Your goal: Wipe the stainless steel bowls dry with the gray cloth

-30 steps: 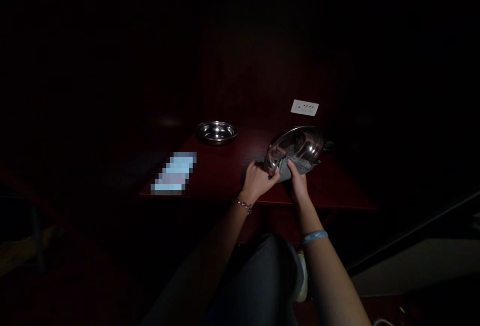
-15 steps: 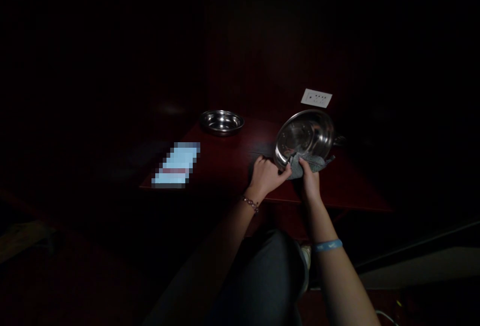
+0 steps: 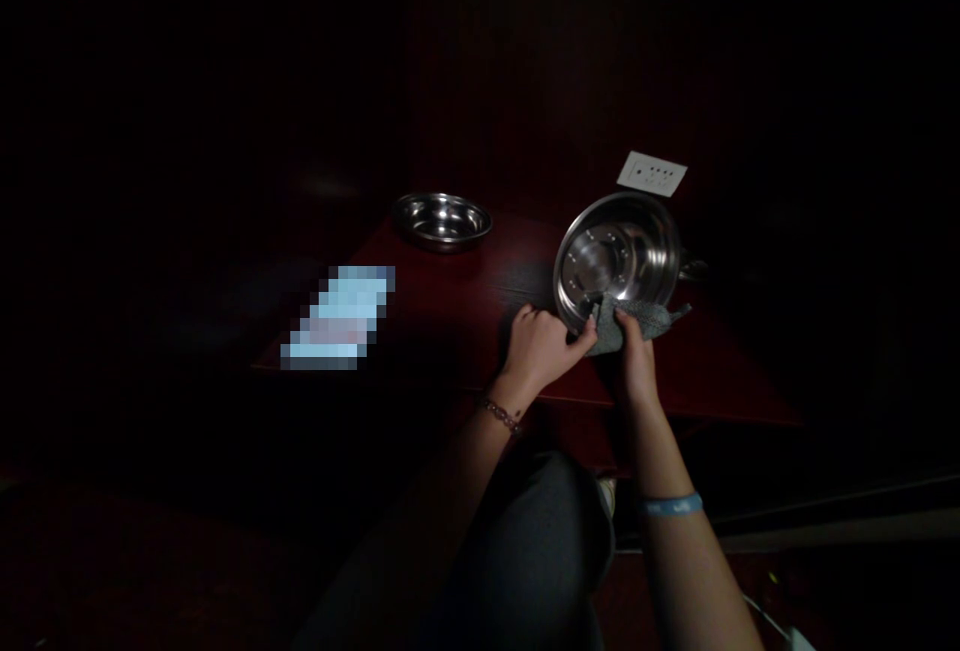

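A dark red table (image 3: 435, 331) with a smooth, faintly glossy top stands out of deep shadow, its near edge catching a thin line of light. Beyond it, a dark red wall (image 3: 510, 111) bears a white socket plate (image 3: 652, 174) at the far right. The rest of the room is mostly too dark to read.

Over the table's right half is a round, shiny metal bowl (image 3: 652, 261), tilted with its mouth toward the near side; small marks dot its flat base. Whether its underside touches the table cannot be told. A grey, coarse-textured cloth (image 3: 649, 319) is folded over its near rim. The right hand (image 3: 639, 361) clasps cloth and rim together, thumb inside, fingers hidden behind. The left hand (image 3: 544, 346) pinches the rim at the cloth's left end, fingers curled.

Far left, a shallow metal dish (image 3: 442, 247) sits upright, its rim wide. Near left lies a pale blue, pixelated oblong (image 3: 341, 316).
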{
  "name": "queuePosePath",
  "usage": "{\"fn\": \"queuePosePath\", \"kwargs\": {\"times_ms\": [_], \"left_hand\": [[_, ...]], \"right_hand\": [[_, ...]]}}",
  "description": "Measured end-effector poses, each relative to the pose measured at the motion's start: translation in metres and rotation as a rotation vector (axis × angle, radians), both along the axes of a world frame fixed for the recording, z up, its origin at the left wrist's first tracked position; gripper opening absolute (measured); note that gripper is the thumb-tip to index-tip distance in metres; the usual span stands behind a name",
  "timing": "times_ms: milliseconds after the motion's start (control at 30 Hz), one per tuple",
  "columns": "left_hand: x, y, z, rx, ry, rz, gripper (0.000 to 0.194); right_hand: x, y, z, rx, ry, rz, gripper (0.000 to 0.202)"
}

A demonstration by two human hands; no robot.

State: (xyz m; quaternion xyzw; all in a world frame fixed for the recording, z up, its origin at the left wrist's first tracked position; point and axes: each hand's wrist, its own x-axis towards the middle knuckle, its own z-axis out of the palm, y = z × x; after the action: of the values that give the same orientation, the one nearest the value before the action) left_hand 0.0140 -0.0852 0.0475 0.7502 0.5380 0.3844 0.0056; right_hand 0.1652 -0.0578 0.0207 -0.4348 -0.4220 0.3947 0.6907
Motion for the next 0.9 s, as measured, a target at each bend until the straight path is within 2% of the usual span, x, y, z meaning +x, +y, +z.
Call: {"fn": "queuePosePath", "kwargs": {"times_ms": [133,400,633,900], "left_hand": [[-0.0006,0.0,0.001,-0.017,-0.031,-0.011,0.04],[-0.0019,0.0004,0.0013,-0.043,-0.011,0.006,0.05],[-0.0044,0.0027,0.0017,-0.156,-0.025,0.019,0.056],[-0.0052,0.003,0.0018,-0.268,-0.078,0.003,0.056]], "right_hand": [[-0.0006,-0.0006,-0.0005,0.002,0.023,0.02,0.049],[-0.0003,-0.001,-0.0014,0.017,0.017,0.019,0.048],[-0.002,-0.0029,-0.0013,0.061,-0.022,0.021,0.043],[-0.0004,0.0005,-0.0052,0.065,-0.063,0.013,0.049]]}}
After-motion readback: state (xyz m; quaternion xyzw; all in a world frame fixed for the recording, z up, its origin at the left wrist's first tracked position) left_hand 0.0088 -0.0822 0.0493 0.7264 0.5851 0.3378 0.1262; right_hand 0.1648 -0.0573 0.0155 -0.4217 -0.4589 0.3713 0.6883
